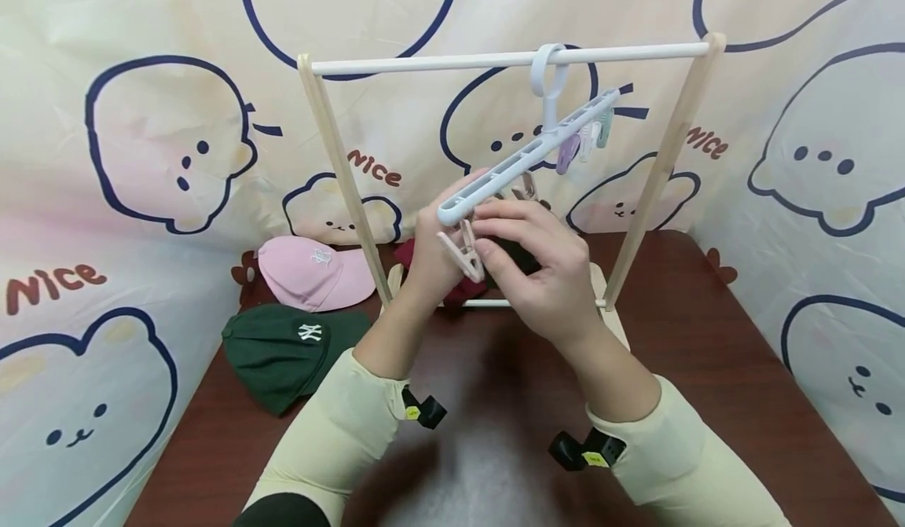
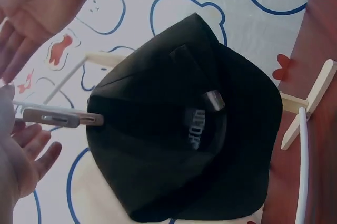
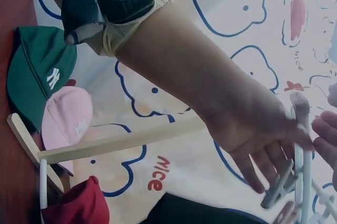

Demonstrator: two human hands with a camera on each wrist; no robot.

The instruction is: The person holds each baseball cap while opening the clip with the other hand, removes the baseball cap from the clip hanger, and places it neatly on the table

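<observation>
A light blue clip hanger (image 1: 526, 158) hangs by its hook from a white rod. My left hand (image 1: 434, 252) is behind its near end, fingers loosely extended in the right wrist view. In front of it is my right hand (image 1: 544, 268), its fingertips close to the pale pinkish clips (image 1: 463, 256); whether they touch is unclear. A black cap (image 2: 158, 129) hangs from a beige clip (image 2: 63, 118) beside my hands, its inside and strap facing the left wrist camera. In the head view my right hand hides most of this cap.
A wooden-sided rack (image 1: 339, 173) carries the rod over the brown table (image 1: 707, 338). Left of it lie a pink cap (image 1: 304, 272) and a dark green cap (image 1: 283, 354). A dark red cap (image 3: 84, 203) sits by the rack's base. Purple, white and green clips (image 1: 568, 154) hang at the hanger's far end.
</observation>
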